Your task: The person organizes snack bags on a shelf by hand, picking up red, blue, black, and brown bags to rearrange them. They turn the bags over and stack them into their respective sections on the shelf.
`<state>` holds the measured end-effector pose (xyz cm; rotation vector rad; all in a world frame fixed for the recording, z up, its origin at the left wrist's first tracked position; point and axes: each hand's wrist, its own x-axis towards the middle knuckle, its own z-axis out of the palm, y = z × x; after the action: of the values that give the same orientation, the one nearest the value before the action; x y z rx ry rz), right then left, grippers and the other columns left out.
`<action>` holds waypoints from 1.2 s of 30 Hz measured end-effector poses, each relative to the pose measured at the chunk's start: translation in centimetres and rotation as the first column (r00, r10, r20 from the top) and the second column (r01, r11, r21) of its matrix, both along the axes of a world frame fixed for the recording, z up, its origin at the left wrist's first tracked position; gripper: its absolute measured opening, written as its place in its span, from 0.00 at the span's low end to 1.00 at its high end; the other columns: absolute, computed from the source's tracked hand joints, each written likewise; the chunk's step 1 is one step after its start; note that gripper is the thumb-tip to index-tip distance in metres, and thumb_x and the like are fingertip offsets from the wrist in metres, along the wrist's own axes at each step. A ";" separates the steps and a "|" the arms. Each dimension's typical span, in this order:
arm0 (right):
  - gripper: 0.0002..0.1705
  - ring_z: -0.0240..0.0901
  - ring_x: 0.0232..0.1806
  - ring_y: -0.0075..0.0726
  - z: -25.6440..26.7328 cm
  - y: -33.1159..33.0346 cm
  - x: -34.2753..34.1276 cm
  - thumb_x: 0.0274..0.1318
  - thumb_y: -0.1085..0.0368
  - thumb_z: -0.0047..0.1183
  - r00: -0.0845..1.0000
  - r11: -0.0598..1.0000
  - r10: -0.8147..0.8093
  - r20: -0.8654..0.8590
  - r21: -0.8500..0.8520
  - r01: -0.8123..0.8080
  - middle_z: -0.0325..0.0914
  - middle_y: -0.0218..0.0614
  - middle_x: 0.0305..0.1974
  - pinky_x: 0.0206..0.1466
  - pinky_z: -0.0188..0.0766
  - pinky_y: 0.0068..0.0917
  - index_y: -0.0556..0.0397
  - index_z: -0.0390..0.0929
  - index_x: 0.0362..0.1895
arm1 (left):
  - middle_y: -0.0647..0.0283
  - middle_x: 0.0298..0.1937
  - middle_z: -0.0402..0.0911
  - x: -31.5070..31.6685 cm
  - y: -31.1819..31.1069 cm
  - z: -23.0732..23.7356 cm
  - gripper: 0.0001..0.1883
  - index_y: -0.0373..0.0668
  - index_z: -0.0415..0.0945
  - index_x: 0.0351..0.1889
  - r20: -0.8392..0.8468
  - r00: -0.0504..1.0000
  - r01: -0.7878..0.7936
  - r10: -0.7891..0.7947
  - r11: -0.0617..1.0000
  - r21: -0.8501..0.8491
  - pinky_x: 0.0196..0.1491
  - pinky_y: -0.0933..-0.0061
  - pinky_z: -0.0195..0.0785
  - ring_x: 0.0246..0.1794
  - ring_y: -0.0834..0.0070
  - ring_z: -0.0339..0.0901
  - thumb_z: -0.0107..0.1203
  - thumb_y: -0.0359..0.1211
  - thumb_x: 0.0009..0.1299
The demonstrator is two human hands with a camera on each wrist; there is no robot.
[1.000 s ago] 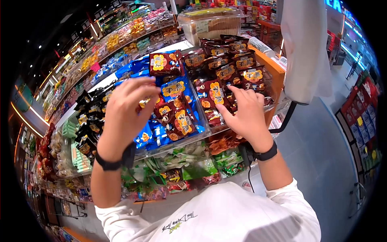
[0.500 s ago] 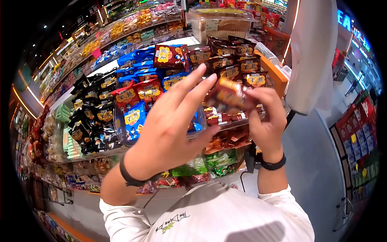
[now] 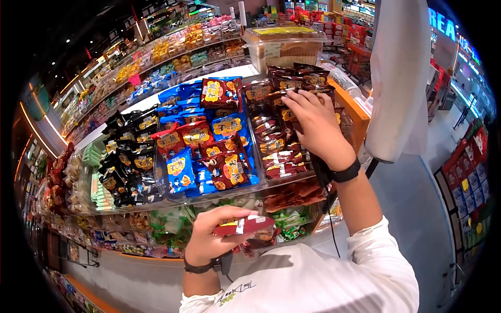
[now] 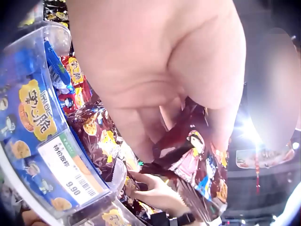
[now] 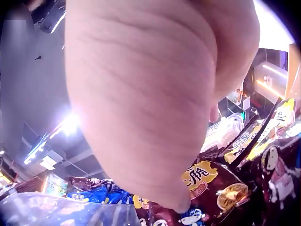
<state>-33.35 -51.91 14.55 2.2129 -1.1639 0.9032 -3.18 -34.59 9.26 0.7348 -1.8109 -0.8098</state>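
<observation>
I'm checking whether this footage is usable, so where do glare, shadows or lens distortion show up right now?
Head view: strong fisheye bending, black corners, and dark shadows across the white shirt; left wrist view: a white flare right of the left hand, though the price tag reads 9.90; right wrist view: a flare left of the right hand, and a blown-out patch upper right.

A left hand (image 4: 155,56) grips a maroon snack packet (image 4: 188,160) printed with a figure in a pink dress (image 4: 188,157) near a clear bin (image 4: 59,33) of blue packets (image 4: 28,113) tagged with a 9.90 price label (image 4: 73,169), while the right hand (image 4: 157,192), black-banded at the wrist, appears below among other maroon packets (image 4: 96,132).
</observation>
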 end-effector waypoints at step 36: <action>0.22 0.87 0.47 0.53 -6.9 12.7 -5.5 0.59 0.73 0.70 0.701 0.786 0.210 0.681 0.310 -0.536 0.87 0.49 0.47 0.53 0.82 0.40 0.58 0.80 0.57 | 0.64 0.51 0.87 -4.9 -12.7 13.2 0.19 0.33 0.78 0.58 0.355 0.919 -0.115 0.171 0.978 -0.174 0.54 0.72 0.82 0.52 0.80 0.86 0.72 0.21 0.73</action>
<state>-38.80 -39.17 7.65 2.7434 -1.3295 1.7997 -8.05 -47.30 22.42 0.9570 -2.0951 -0.4510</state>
